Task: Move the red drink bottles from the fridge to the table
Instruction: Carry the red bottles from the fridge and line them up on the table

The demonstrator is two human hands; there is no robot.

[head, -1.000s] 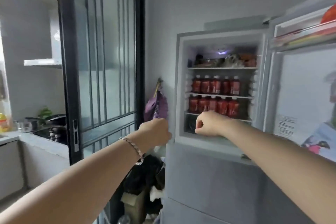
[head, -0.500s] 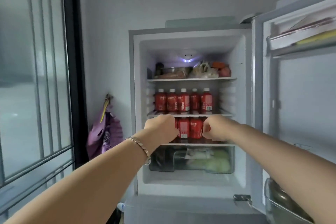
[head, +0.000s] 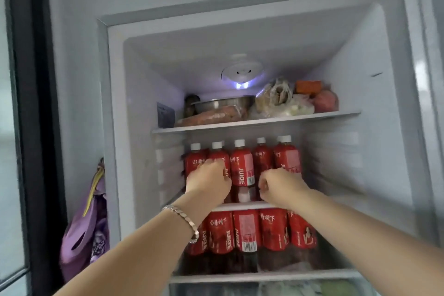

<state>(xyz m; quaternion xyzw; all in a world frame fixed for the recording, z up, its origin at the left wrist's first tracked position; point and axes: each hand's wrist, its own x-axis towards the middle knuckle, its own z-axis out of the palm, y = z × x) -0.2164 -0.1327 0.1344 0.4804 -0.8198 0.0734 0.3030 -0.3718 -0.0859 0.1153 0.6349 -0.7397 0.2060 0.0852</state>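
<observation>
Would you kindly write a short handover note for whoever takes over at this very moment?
Left hand: curled against the middle-shelf row of red plastic drink bottles with white caps; whether its grip is closed on one cannot be told.
Right hand: curled in front of that row's right end; grip likewise unclear.
Lower row of red bottles stands on the shelf below, in the open white fridge.
Done: fridge open, hands at the bottles.
Left: lift bottles out, carry them to the table, which is out of view.
</observation>
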